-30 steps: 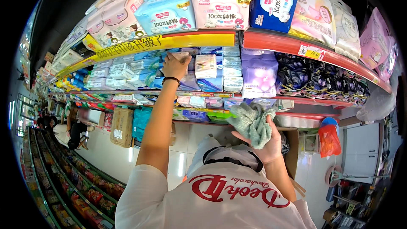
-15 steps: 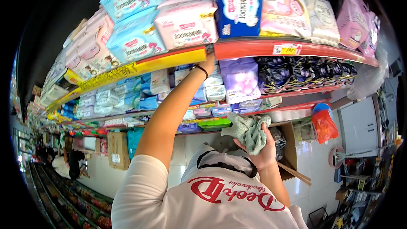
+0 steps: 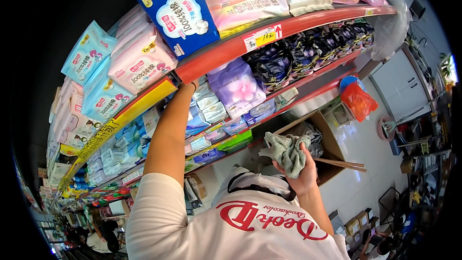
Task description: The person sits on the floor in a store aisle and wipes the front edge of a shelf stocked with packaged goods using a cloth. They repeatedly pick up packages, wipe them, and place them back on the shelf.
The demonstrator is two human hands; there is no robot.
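Note:
My right hand is closed around a crumpled grey-green cleaning cloth, held in front of my body. My left arm stretches up to the shelf. The left hand reaches in under the shelf's edge, where the red strip meets the yellow strip; its fingers are hidden there. To its right hangs a purple soft package with a pink flower. Above it stand a pink package and a dark blue package on the upper shelf.
Rows of black-purple packets fill the shelf at right. An open cardboard box with wooden sticks stands on the floor by my right hand. Farther right are a red plastic bag and a white cabinet. Another person's arm shows at lower right.
My view has turned and moved right along the shelf, so the packages sit tilted and farther left. My left hand stays under the shelf edge; the right still holds the cloth.

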